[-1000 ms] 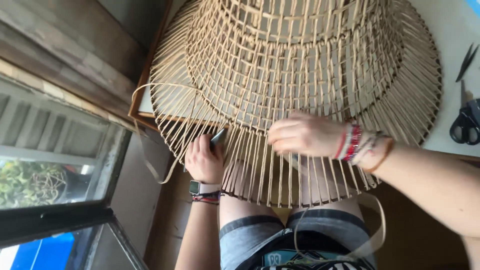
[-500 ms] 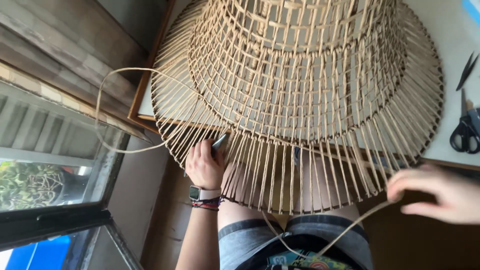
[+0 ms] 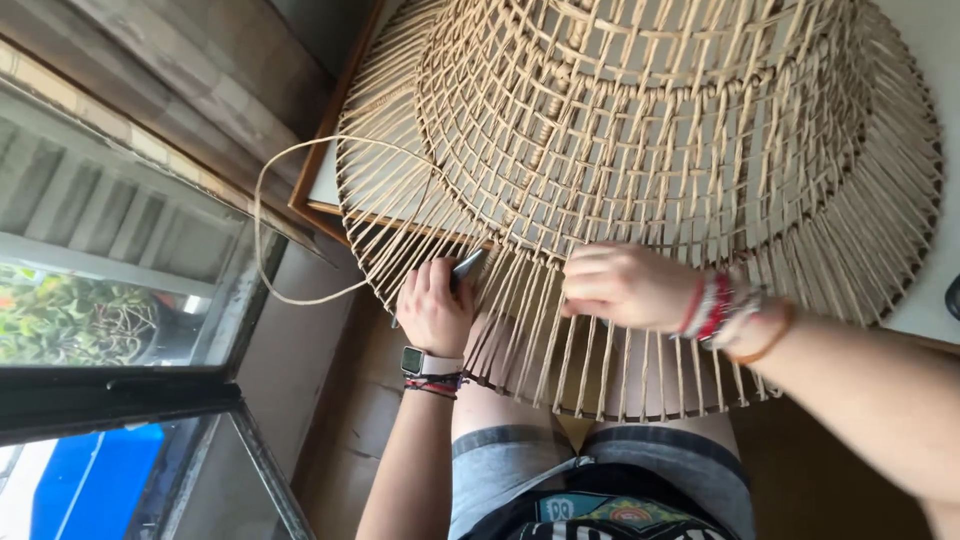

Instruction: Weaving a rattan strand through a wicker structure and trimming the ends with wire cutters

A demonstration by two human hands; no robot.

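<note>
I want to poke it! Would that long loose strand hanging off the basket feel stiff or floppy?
Probably bendy but springy: the strand curls in a wide loop without kinking. Likely light too, since it looks thin and arcs in mid-air beside the basket.

Woven rattan frame [image 3: 650, 150]: one, at 12 o'clock. Loose rattan strand [image 3: 262, 215]: one, at 9 o'clock. Hands: two, left hand [image 3: 435, 305], right hand [image 3: 625, 285]. Wristwatch [image 3: 415, 361]: one. Counter [image 3: 925, 310]: one.

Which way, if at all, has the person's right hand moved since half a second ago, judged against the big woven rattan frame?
Yes. The right hand has come up from below the rattan frame's lower rim and moved left, and now rests on the spokes beside the left hand.
</note>
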